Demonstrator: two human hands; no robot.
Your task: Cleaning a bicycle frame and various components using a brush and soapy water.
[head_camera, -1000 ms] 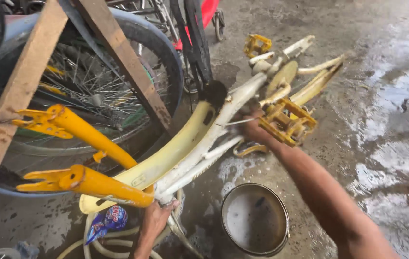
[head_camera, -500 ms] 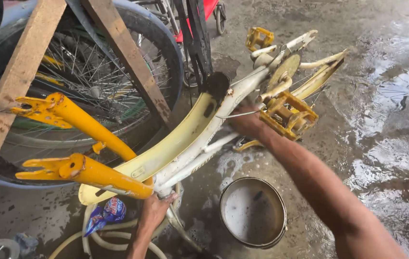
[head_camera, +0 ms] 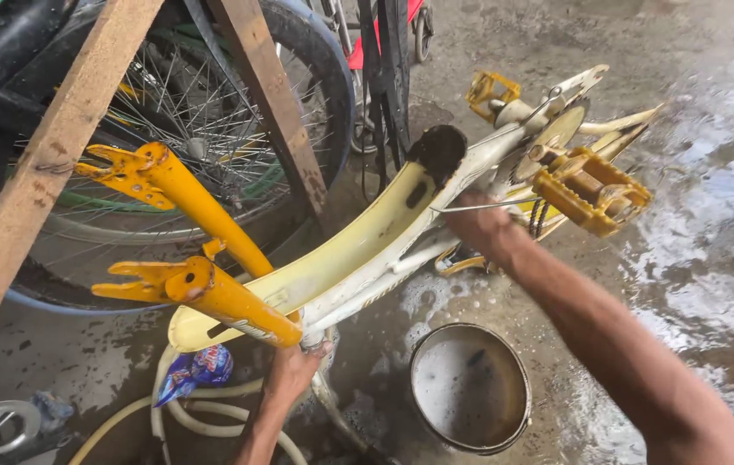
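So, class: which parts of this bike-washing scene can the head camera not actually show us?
- Left hand: fingers tucked under the pale frame; grip unclear.
- Right hand: fingertips hidden behind the frame.
- Metal bowl: contents blurred by suds.
- Spoked wheel: partly blocked by wooden beams.

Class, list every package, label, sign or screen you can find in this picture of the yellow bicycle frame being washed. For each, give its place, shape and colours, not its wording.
Sachet: a crumpled blue and purple packet with a little red, on the wet floor below the frame's front end, beside the hose and left of the left hand.
Sticker: a small pale mark on the orange fork leg, too blurred to describe further.
No signs or screens are in view.
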